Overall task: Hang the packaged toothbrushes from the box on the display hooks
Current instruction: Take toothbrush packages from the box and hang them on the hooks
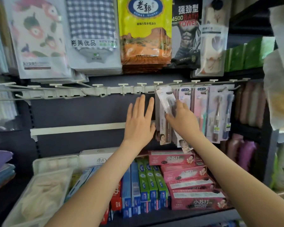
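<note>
Holding tilted toothbrush pack (166, 102) pinched in right grip (179, 119); straighten, thread onto hook (158, 83) just above. Steady with splayed, empty left grip (140, 119).

The black pack (185, 30) reads "4500 BATH TOWEL" — the pink boxes (195, 201) "小苏打".

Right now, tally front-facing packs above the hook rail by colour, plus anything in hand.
Floral pack: 1
Blue checked pack: 1
Yellow pack: 1
Black pack: 1
Beige pack: 1
Toothbrush pack in right hand: 1
Total: 6
</note>
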`<act>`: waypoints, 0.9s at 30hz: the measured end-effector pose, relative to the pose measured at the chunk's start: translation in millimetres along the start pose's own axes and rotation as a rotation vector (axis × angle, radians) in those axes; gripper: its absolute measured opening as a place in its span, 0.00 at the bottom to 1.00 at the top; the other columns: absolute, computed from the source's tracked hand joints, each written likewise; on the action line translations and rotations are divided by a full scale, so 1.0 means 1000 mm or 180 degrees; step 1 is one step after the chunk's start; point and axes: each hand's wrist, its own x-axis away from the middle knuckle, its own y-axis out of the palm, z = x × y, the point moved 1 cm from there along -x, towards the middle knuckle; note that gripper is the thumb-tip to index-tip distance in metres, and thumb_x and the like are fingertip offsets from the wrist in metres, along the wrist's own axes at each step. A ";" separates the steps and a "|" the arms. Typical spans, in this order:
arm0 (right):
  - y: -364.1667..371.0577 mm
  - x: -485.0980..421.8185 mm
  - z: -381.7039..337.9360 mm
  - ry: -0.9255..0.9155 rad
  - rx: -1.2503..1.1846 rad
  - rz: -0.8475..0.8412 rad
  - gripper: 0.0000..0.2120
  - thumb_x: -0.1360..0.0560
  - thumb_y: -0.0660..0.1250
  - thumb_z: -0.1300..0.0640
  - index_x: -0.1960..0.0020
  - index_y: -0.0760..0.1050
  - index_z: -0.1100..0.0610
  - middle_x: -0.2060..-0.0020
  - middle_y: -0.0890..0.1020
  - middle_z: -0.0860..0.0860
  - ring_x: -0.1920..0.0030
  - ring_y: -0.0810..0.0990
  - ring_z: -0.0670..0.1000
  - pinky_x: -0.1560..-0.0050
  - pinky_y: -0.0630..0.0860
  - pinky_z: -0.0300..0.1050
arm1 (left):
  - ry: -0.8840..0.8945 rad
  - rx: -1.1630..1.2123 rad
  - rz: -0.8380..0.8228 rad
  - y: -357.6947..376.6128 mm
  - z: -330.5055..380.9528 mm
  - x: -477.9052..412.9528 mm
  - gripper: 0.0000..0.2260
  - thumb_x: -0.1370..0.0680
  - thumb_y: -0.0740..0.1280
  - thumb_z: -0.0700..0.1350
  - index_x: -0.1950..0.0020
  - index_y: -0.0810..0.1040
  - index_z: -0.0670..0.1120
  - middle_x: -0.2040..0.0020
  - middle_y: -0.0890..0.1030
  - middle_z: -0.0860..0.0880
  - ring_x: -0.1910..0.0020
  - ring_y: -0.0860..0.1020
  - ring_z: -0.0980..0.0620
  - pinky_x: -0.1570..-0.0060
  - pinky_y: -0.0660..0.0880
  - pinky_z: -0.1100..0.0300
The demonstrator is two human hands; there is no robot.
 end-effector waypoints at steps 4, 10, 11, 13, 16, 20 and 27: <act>0.004 -0.008 -0.011 0.0116 0.0092 0.0052 0.21 0.21 0.63 0.52 0.34 0.63 0.62 0.40 0.73 0.57 0.47 0.77 0.58 0.56 0.74 0.48 | -0.0083 -0.0381 0.0068 -0.002 -0.002 -0.018 0.39 0.30 0.73 0.48 0.23 0.59 0.41 0.25 0.62 0.36 0.26 0.61 0.37 0.28 0.57 0.40; 0.017 -0.007 -0.017 0.0218 0.0051 0.0116 0.23 0.22 0.62 0.50 0.34 0.63 0.63 0.41 0.73 0.58 0.47 0.78 0.59 0.52 0.78 0.55 | -0.0111 -0.0684 0.0194 -0.001 -0.004 -0.021 0.40 0.31 0.74 0.49 0.23 0.59 0.43 0.24 0.61 0.37 0.25 0.60 0.37 0.29 0.56 0.39; 0.019 -0.007 -0.015 0.0215 0.0073 0.0097 0.24 0.22 0.62 0.50 0.33 0.62 0.63 0.40 0.73 0.58 0.47 0.78 0.59 0.52 0.78 0.56 | -0.0098 -0.0663 0.0226 -0.001 -0.005 -0.021 0.40 0.30 0.73 0.49 0.24 0.59 0.43 0.24 0.60 0.37 0.25 0.60 0.37 0.29 0.56 0.39; 0.021 -0.007 -0.012 0.0209 0.0078 0.0090 0.24 0.23 0.63 0.51 0.33 0.62 0.62 0.40 0.73 0.58 0.47 0.78 0.59 0.52 0.78 0.55 | -0.0105 -0.0632 0.0209 -0.003 -0.007 -0.023 0.39 0.29 0.72 0.48 0.23 0.58 0.43 0.24 0.58 0.37 0.25 0.58 0.37 0.28 0.55 0.40; 0.022 -0.011 -0.009 0.0223 0.0061 0.0104 0.22 0.23 0.63 0.51 0.34 0.63 0.62 0.40 0.73 0.58 0.47 0.78 0.59 0.52 0.78 0.55 | -0.0121 -0.0598 0.0083 -0.003 -0.011 -0.025 0.39 0.28 0.72 0.48 0.22 0.57 0.42 0.23 0.56 0.37 0.24 0.56 0.38 0.27 0.53 0.41; 0.025 -0.016 -0.015 0.0264 0.0110 0.0095 0.21 0.21 0.61 0.49 0.36 0.64 0.63 0.42 0.74 0.58 0.48 0.79 0.59 0.52 0.78 0.53 | -0.0129 -0.0586 0.0043 -0.001 -0.012 -0.025 0.40 0.29 0.73 0.48 0.23 0.58 0.41 0.23 0.56 0.37 0.24 0.56 0.38 0.27 0.55 0.41; 0.025 -0.028 -0.002 0.0459 0.0141 0.0029 0.20 0.21 0.61 0.51 0.37 0.66 0.64 0.43 0.75 0.59 0.45 0.77 0.60 0.53 0.73 0.49 | -0.0108 -0.0635 0.0038 0.002 -0.015 -0.025 0.39 0.30 0.74 0.48 0.23 0.60 0.41 0.23 0.57 0.38 0.25 0.58 0.38 0.28 0.56 0.42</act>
